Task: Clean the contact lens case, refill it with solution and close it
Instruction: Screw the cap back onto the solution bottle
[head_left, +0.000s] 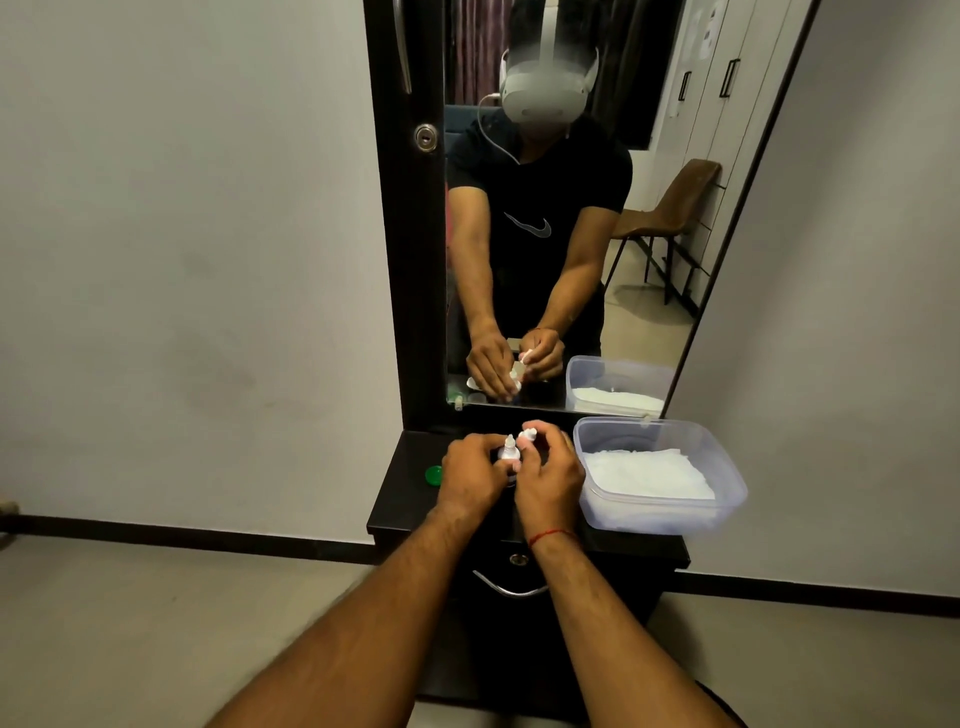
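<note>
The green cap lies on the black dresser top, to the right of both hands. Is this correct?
Not quite: the head view shows the green cap on the black dresser top, but to the left of the left hand and right hand.

My left hand (470, 473) grips a small white solution bottle (508, 451), upright, nozzle bare. My right hand (548, 478), close beside the left, pinches a small white cap (530, 434) at its fingertips, just up and right of the nozzle. A green lid (434, 474) lies just left of my left hand on the black dresser top (410, 499). A clear tub (649, 514) holding white tissue (644, 475) sits right of my right hand. Red thread (550, 535) on right wrist.
</note>
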